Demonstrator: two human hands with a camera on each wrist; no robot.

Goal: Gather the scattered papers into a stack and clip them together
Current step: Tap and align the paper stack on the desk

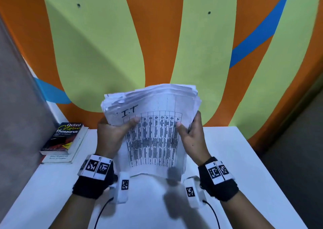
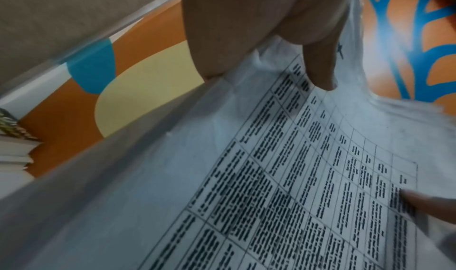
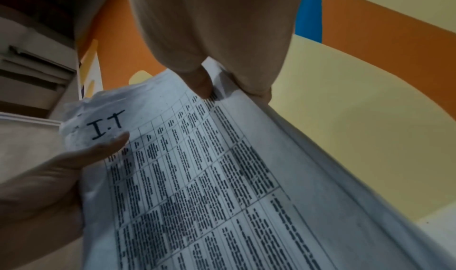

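Squaring step: left hand (image 1: 111,132) and right hand (image 1: 191,136) each clamp a side of the paper stack (image 1: 152,137), upright above the white table (image 1: 244,158). Next needs a clip, perhaps that blurred shape below.

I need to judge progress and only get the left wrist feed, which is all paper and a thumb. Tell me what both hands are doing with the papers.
Observer: Head view: the left hand and right hand each grip a side of the paper stack, thumbs on the top sheet.
Operator: Report whether the stack sits on the table.
Observer: Its upper end is raised toward the wall; whether the lower edge touches the white table is blurred.
Operator: Name anything else on the table.
Observer: Two stacked books at the left; the top one reads Oxford Colour Thesaurus. I see no clip.
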